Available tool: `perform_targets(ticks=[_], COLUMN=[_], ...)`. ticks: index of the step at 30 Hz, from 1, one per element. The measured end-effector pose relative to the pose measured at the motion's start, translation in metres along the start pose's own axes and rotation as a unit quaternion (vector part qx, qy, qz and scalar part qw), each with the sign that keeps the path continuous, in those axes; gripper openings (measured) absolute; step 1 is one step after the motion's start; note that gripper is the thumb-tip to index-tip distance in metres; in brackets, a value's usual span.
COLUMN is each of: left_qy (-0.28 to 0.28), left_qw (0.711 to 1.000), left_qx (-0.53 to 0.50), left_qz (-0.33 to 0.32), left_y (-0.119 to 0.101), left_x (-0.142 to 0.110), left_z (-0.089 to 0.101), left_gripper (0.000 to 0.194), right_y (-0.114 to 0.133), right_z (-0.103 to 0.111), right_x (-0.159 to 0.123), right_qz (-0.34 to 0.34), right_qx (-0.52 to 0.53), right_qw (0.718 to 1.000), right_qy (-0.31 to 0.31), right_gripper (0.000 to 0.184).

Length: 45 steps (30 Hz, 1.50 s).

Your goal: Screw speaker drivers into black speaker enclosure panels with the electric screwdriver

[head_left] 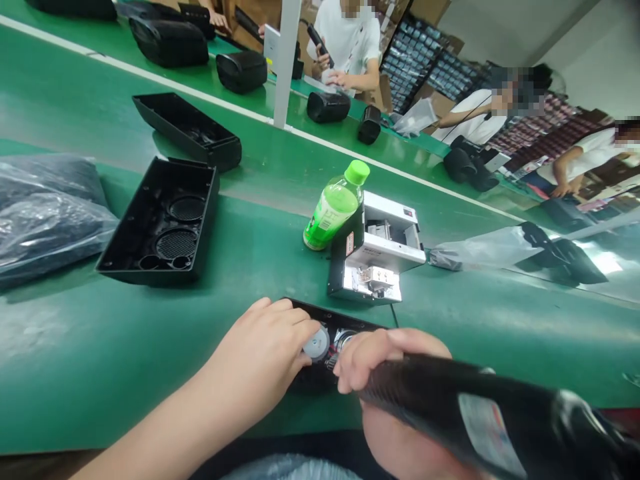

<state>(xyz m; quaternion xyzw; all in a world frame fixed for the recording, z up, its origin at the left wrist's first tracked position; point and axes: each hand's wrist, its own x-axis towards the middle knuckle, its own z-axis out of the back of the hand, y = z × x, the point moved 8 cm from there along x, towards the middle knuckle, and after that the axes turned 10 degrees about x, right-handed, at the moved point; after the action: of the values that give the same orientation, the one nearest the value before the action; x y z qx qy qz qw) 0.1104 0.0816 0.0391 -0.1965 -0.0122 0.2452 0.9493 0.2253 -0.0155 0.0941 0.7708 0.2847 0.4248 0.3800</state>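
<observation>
Black and bulky, the power tool clenched in the right hand could skid into the wires if its weight tilts it, while the left hand pinches the grey disc inside the dark housing on the green table.

Between the open black housing, ahead and left of our left hand, and the green bottle, we have a bare lane of bench. Beyond our right hand, the black-and-white machine blocks us; the black tool obstructs its right side. Left of our left hand, the bench opens wide.
</observation>
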Motion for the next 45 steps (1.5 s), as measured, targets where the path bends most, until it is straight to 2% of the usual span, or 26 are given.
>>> perform_targets(ticks=[2,5,7,10,13,15,17,18,20,22,24,27,30,32,34,37,40,45], left_qy=[0.006,0.010,0.007,-0.018,-0.096,-0.179,-0.229,-0.228,-0.184,-0.125,-0.093,-0.089,-0.097,-0.106,-0.115,-0.119,-0.128,-0.139], left_qw=[1.000,1.000,1.000,0.999,0.993,0.979,0.968,0.967,0.969,0.972,0.974,0.972,0.970,0.968,0.967,0.968,0.968,0.967], left_qx=[-0.007,-0.010,-0.006,0.003,-0.023,-0.062,-0.100,-0.116,-0.149,-0.175,-0.183,-0.186,-0.197,-0.202,-0.204,-0.203,-0.204,-0.206], left_qz=[0.005,0.004,-0.005,-0.029,-0.061,-0.070,-0.035,-0.002,0.066,0.095,0.101,0.108,0.107,0.104,0.096,0.082,0.075,0.062], left_y=[0.001,-0.003,-0.011,-0.027,-0.035,-0.029,-0.013,-0.003,0.014,0.020,0.020,0.019,0.020,0.022,0.022,0.021,0.020,0.019], left_x=[0.001,0.004,0.008,0.011,0.005,-0.007,-0.021,-0.026,-0.033,-0.035,-0.035,-0.033,-0.030,-0.029,-0.028,-0.027,-0.028,-0.028], left_z=[0.000,-0.002,-0.007,-0.015,-0.011,-0.002,0.002,-0.001,-0.018,-0.038,-0.052,-0.060,-0.061,-0.060,-0.060,-0.061,-0.062,-0.062], left_gripper=[0.019,0.024,0.026,0.031,0.027,0.031,0.053,0.072,0.113,0.136,0.139,0.134,0.133,0.132,0.133,0.133,0.132,0.131], right_y=[0.020,0.054,0.066,0.058,0.030,0.020,0.021,0.022,0.022,0.017,0.017,0.031,0.044,0.045,0.036,0.011,-0.008,-0.017], right_z=[0.009,0.028,0.034,0.037,0.039,0.041,0.044,0.047,0.054,0.060,0.061,0.055,0.036,0.018,0.004,-0.008,-0.007,-0.005], right_x=[0.014,0.053,0.084,0.120,0.135,0.137,0.136,0.136,0.134,0.131,0.124,0.110,0.095,0.086,0.080,0.075,0.075,0.078], right_qz=[0.016,0.042,0.075,0.133,0.114,0.103,0.114,0.116,0.106,0.072,0.046,0.030,0.000,-0.006,-0.012,-0.030,-0.038,-0.038], right_qx=[0.010,-0.006,-0.023,-0.036,-0.066,-0.079,-0.080,-0.079,-0.075,-0.071,-0.050,-0.011,0.003,0.021,0.043,0.059,0.064,0.063], right_qw=[0.999,0.997,0.995,0.990,0.990,0.990,0.989,0.988,0.989,0.992,0.996,0.997,0.998,0.999,0.999,0.997,0.995,0.995], right_qy=[-0.027,-0.068,-0.055,-0.038,-0.052,-0.059,-0.058,-0.060,-0.067,-0.071,-0.064,-0.072,-0.068,-0.044,-0.012,0.036,0.064,0.068], right_gripper=[0.064,0.046,0.046,0.060,0.071,0.077,0.080,0.080,0.079,0.079,0.079,0.068,0.050,0.048,0.055,0.063,0.063,0.062])
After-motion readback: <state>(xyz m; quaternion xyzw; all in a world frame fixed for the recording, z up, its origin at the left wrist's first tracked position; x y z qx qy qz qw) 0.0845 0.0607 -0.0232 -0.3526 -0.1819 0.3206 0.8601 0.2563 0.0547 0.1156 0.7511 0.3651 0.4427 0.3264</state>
